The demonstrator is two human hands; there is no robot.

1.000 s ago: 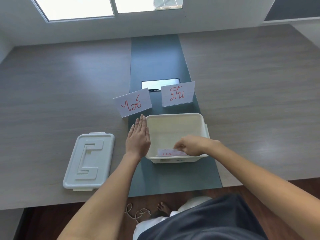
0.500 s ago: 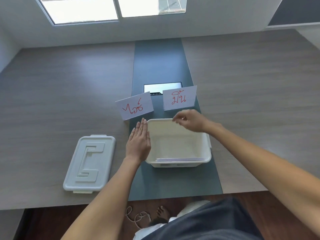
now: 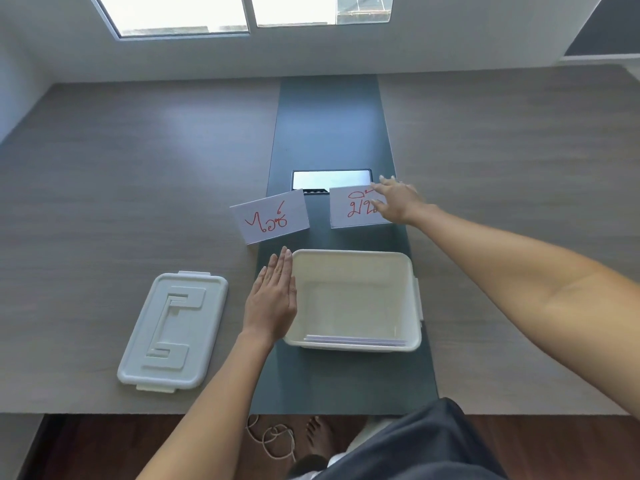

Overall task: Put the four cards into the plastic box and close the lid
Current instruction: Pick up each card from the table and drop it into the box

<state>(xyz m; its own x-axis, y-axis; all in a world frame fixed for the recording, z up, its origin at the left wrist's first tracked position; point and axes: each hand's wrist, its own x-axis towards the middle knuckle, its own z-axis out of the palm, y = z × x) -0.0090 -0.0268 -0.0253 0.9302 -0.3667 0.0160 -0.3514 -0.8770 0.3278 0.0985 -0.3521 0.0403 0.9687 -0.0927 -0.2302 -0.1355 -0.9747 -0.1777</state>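
Note:
An open white plastic box stands on the dark centre strip. Cards lie inside against its near wall; only their edges show. Two white cards with red writing lie beyond the box: the left card and the right card. My right hand reaches over the right card's right end with fingers spread, touching or just above it. My left hand rests flat against the box's left wall, fingers together. The white lid lies on the table to the left.
A dark cable hatch with a shiny flap is set in the centre strip just behind the cards. The table's near edge runs below the lid. A cord lies on the wooden floor beneath.
My right hand let go of a card inside the box, rose over its far rim and reached out to the right card. My left hand stayed at the box's side.

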